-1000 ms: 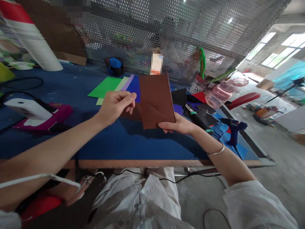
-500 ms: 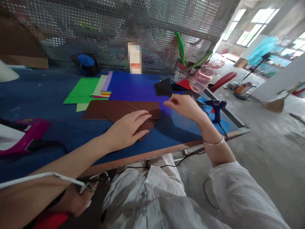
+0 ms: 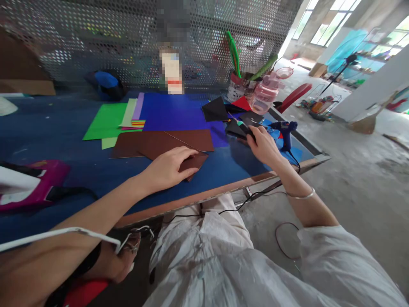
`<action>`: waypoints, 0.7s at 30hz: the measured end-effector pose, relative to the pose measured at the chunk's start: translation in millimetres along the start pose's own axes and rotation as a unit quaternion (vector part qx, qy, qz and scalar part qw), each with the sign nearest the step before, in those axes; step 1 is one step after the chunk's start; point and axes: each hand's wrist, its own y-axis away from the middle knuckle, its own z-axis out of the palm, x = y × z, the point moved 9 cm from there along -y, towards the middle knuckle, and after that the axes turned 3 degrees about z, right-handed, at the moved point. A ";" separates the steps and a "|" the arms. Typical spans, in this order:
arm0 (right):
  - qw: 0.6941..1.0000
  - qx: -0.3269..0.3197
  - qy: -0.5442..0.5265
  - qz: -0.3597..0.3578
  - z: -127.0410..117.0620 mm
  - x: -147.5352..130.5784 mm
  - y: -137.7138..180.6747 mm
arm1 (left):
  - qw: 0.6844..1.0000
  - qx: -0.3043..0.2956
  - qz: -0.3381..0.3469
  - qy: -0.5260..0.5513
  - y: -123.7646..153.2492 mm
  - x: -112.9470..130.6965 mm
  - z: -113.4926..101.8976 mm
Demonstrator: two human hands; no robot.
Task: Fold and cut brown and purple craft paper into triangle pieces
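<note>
Left hand (image 3: 171, 168) loosely spread on card (image 3: 200, 160) | right hand (image 3: 262, 146) clasping knife (image 3: 244, 126) | pot (image 3: 237, 88) print unreadable

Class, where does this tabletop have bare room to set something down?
Bare blue tabletop shows between the magenta block and brown sheets, and between the left hand and right hand. Crowded: the right end, with black pieces, pink bottle and glue gun.

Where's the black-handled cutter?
The black-handled cutter is right of centre in the head view, in the right hand, left of the glue gun.
</note>
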 end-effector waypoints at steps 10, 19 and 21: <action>0.763 -0.295 -0.537 0.204 22.8 -48.1 174.9 | 0.979 -0.120 0.012 0.163 5.2 18.6 12.9; 0.773 -0.332 -0.519 0.149 35.2 -54.7 193.3 | 0.984 -0.144 0.040 0.095 4.3 19.3 11.2; 0.782 -0.326 -0.512 0.142 35.5 -54.6 189.8 | 0.983 -0.149 0.043 0.094 4.8 19.7 11.8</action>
